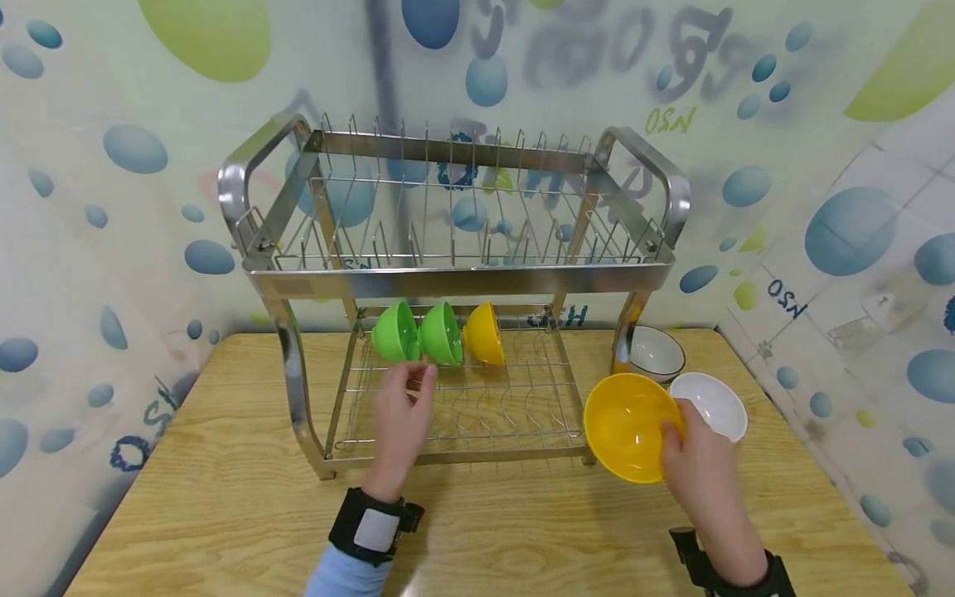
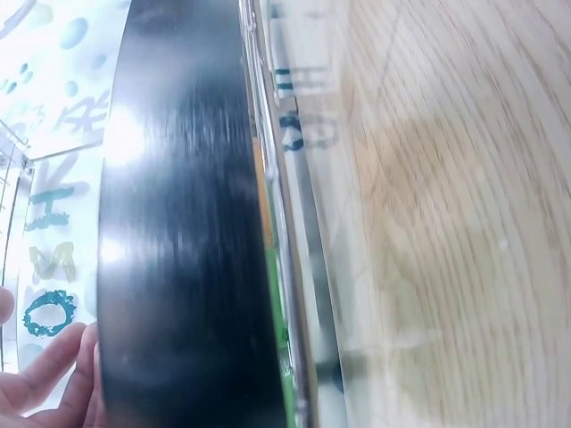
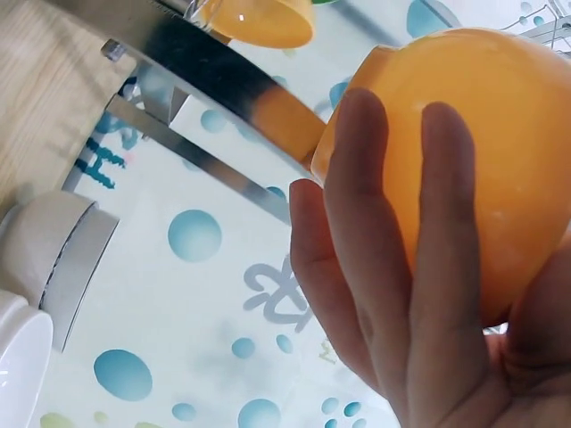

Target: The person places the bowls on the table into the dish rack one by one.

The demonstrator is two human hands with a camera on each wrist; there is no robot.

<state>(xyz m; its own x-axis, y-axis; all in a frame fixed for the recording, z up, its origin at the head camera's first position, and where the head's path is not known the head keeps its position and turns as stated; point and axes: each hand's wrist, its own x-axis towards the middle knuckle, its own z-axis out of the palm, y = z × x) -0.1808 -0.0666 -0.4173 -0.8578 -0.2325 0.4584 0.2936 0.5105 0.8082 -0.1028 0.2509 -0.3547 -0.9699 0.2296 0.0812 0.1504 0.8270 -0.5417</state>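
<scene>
My right hand (image 1: 697, 456) grips a yellow bowl (image 1: 627, 427) at its right rim, thumb on the inside. In the right wrist view its fingers (image 3: 446, 187) spread over the outside of that bowl. The bowl is tilted, its hollow facing the head camera, by the rack's front right corner. Over the lower shelf, just below two green bowls (image 1: 395, 333), is my left hand (image 1: 399, 414), fingers loosely bent and holding nothing visible. A second yellow bowl (image 1: 483, 334) stands on its side to their right. The left wrist view mostly shows a dark metal bar (image 2: 187, 214).
The two-tier metal dish rack (image 1: 462, 282) stands on a wooden table (image 1: 507, 531), with wire slots on its upper tier. To its right are a dark-rimmed white bowl (image 1: 655, 352) and a plain white bowl (image 1: 716, 402). A patterned sheet (image 1: 783, 332) surrounds the table.
</scene>
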